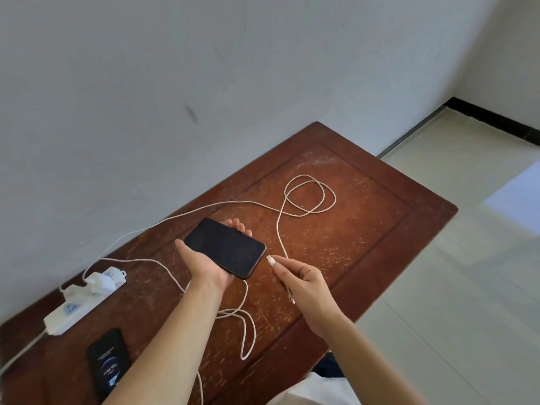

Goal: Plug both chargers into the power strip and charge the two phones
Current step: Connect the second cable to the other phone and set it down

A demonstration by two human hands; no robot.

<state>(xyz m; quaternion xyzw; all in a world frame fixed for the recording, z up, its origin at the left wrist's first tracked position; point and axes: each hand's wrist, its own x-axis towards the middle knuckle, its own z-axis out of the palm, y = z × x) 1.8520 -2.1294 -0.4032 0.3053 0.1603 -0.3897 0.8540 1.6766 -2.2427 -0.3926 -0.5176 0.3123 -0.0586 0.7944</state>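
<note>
My left hand (204, 266) holds a black phone (225, 247) above the table, its dark screen facing up. My right hand (301, 280) pinches the white plug of a charging cable (270, 260), its tip a short way from the phone's right end. That cable (309, 197) loops over the far part of the table and runs back to a white charger (98, 282) plugged into the white power strip (84, 302) at the left. A second phone (108, 363), its screen lit, lies near the front left, partly behind my left arm. Another white cable (248, 331) curls below the held phone.
The brown wooden table (380, 229) stands against a grey wall, and its right edge drops to a pale tiled floor (467, 287). The power strip's own cord (20, 355) leaves the table at the left.
</note>
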